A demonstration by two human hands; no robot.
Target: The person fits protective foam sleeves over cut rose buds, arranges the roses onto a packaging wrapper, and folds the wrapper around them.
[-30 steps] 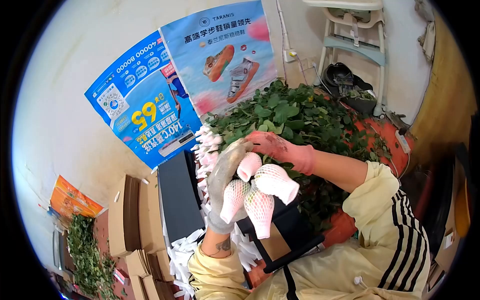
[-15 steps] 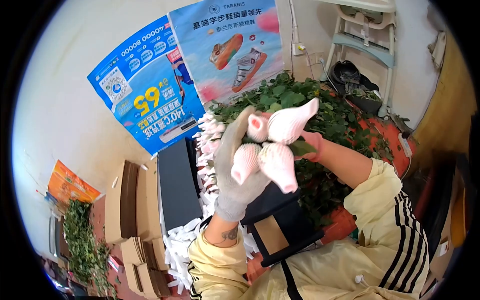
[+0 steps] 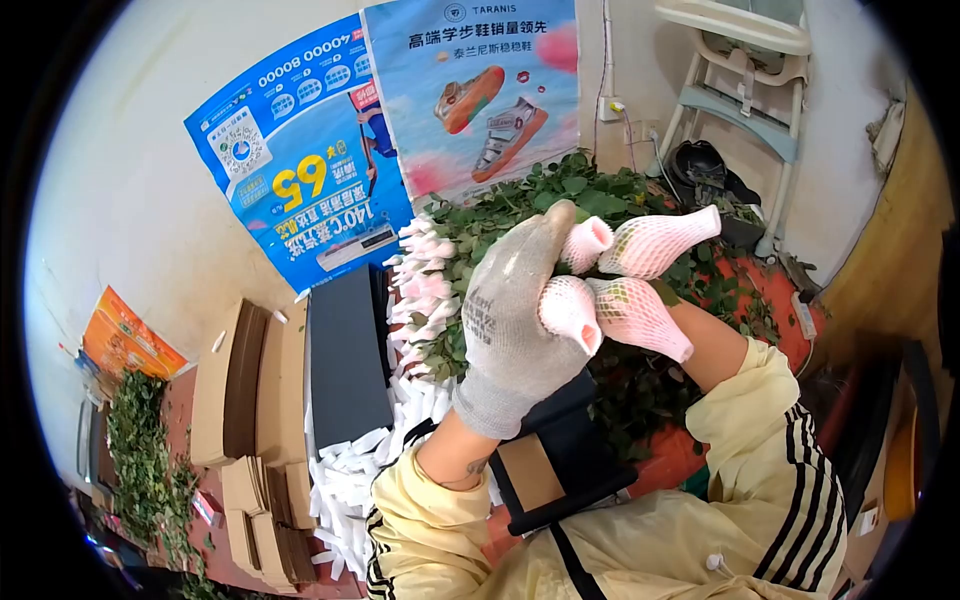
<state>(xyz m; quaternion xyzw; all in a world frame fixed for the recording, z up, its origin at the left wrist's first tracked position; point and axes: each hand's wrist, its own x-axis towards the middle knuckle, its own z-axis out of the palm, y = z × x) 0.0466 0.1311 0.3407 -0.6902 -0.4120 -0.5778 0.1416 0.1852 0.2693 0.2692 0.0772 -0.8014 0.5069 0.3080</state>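
My left hand (image 3: pixel 525 310), in a grey glove, is closed around the bunch of several flower buds (image 3: pixel 640 312) in pink-white foam nets. The netted heads point right and toward me, in front of the leaves. My right hand is hidden behind the netted buds; only its forearm (image 3: pixel 710 345) shows, reaching in from the right. Below the buds lies a black box or tray (image 3: pixel 575 450) with a brown cardboard panel (image 3: pixel 530 470). Pink-white netted buds (image 3: pixel 420 270) are stacked left of the leafy pile (image 3: pixel 550 195).
White foam sleeves (image 3: pixel 350 490) lie in a heap near my left arm. A dark board (image 3: pixel 345 370) and cardboard stacks (image 3: pixel 245 385) stand to the left. Posters (image 3: pixel 480 100) hang on the wall. A high chair (image 3: pixel 745 90) stands at the back right, beside a power strip (image 3: pixel 803 315).
The netted buds have moved up and right and have turned to point rightward. My left hand has moved up and right with them. My right hand, visible earlier, has gone behind the buds.
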